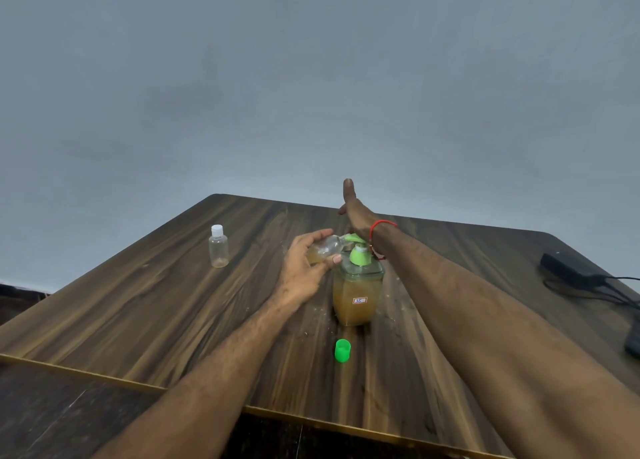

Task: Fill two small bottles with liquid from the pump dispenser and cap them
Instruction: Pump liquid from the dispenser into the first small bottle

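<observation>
- Head view: a wooden table is seen in front of a plain grey wall.
- A pump dispenser, a clear jar with a green pump head and amber liquid filling most of its body, is stood upright near the middle of the table; a small label is borne on its front.
- A small clear bottle is gripped by the left hand, with fingers and thumb curled round it. The bottle is tilted almost on its side, its open neck brought to the green spout, and some amber liquid is seen inside it.
- The pump head is pressed by the heel of the right hand; its fingers are held straight and apart from the pump, pointing away from the camera. A red thread is worn at that wrist.
- A loose green cap is set on the table, just in front of the dispenser and apart from it.
- A second small bottle, clear, seemingly without liquid and closed with a white cap, is stood upright well to the left of the hands.
- A dark device with a cable is laid near the right edge of the table.
</observation>
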